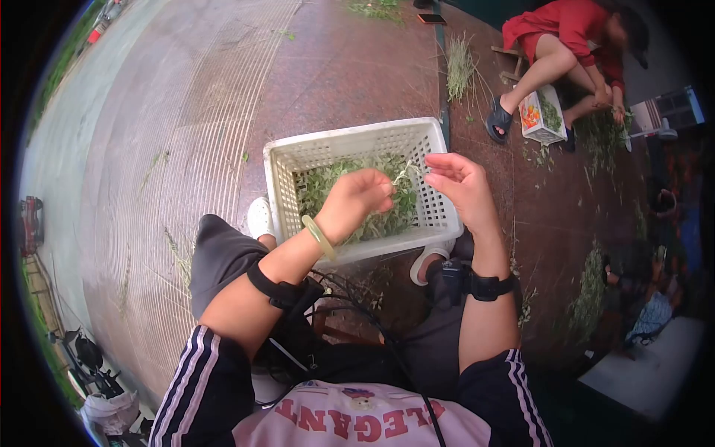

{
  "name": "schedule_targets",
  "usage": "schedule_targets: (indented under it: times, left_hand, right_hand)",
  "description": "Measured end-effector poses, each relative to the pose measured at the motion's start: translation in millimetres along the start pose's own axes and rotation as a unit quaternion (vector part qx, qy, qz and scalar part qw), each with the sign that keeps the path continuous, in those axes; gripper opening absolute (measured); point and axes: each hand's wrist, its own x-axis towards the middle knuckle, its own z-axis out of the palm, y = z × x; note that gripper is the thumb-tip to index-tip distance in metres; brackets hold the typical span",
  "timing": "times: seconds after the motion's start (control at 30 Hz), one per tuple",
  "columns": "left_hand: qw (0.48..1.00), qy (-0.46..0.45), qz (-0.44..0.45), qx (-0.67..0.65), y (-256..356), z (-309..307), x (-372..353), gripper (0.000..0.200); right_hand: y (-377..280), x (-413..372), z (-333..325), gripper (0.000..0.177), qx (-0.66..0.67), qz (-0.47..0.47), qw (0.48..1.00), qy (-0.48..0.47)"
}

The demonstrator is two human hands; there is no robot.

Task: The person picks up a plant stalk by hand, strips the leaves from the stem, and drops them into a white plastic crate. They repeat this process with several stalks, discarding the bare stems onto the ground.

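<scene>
A white perforated plastic basket (350,251) stands between my feet, with loose green leaves (322,186) lying in it. Over its middle, my left hand (359,200) pinches a small pale green sprig (406,173), which sticks out to the right from the fingertips. My right hand (463,188) is over the basket's right side, its fingers apart and close to the sprig's other end. Nothing shows between the right fingers. A pale green bangle (319,237) is on my left wrist.
At the upper right a person in red (570,33) sits bent over a small white box (542,134) of greens. Cut stems (460,71) lie on the reddish floor. A phone (431,18) is at the top; more plants (590,287) lie at right.
</scene>
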Motion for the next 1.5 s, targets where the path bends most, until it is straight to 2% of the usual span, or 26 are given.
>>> schedule_targets:
  times: [0.03, 0.13, 0.23, 0.33, 0.43, 0.63, 0.73, 1.03, 1.17, 1.23, 1.33, 1.47, 1.5]
  left_hand:
    - [1.0, -0.001, 0.001, 0.005, 1.4, 0.3, -0.1, 0.011]
    - [0.999, -0.014, 0.0, 0.032, 1.6, 1.5, -0.4, 0.012]
    - [1.0, -0.019, -0.001, 0.011, -1.1, 1.6, 0.1, 0.013]
    - [1.0, -0.014, 0.007, 0.009, -2.4, 2.0, 0.4, 0.014]
    - [0.999, -0.029, 0.007, 0.028, -3.0, 0.4, 0.2, 0.013]
    - [0.999, -0.021, 0.008, 0.044, 2.6, 4.8, -0.7, 0.012]
    - [0.998, -0.024, 0.029, 0.055, 8.2, 8.5, 1.8, 0.012]
    - [0.998, -0.02, 0.038, 0.034, 13.6, 18.9, 11.0, 0.011]
    - [0.997, -0.008, 0.045, 0.059, 8.3, 12.0, 6.2, 0.01]
    - [0.997, 0.01, 0.036, 0.061, 8.6, 8.2, 2.2, 0.009]
    - [0.998, 0.025, 0.035, 0.055, 6.2, 4.0, 7.0, 0.008]
    - [0.997, 0.038, 0.024, 0.065, 7.1, 7.5, 5.7, 0.007]
    - [0.996, 0.036, 0.017, 0.075, 6.5, 7.9, 5.2, 0.007]
  right_hand:
    - [-4.3, -1.2, 6.4, 0.035, -0.011, -0.002, 0.999, -0.041]
    - [-7.2, -4.5, 18.9, 0.04, 0.039, 0.015, 0.997, -0.06]
    - [-16.6, -4.0, 20.4, 0.038, 0.034, -0.006, 0.998, -0.056]
    - [-11.5, -2.0, 20.2, 0.029, 0.072, -0.007, 0.997, -0.04]
    - [-3.8, -0.4, 17.7, 0.019, 0.032, 0.008, 0.999, -0.027]
    - [-18.1, -3.9, 24.2, 0.015, -0.179, -0.071, 0.979, 0.07]
    - [-15.6, -4.2, 21.3, 0.014, -0.181, -0.093, 0.972, 0.114]
    - [4.1, -2.7, 11.4, 0.014, -0.11, -0.089, 0.974, 0.179]
    - [6.4, 6.6, -30.7, 0.018, 0.093, -0.058, 0.94, 0.322]
    - [-1.2, 6.2, -36.9, 0.02, 0.052, -0.038, 0.955, 0.289]
    - [-3.9, -1.2, -11.7, 0.025, 0.051, -0.021, 0.987, 0.151]
    - [-3.3, -5.4, 2.0, 0.028, 0.075, -0.011, 0.996, 0.044]
    - [-4.5, -4.7, 3.3, 0.029, 0.014, -0.047, 0.998, 0.036]
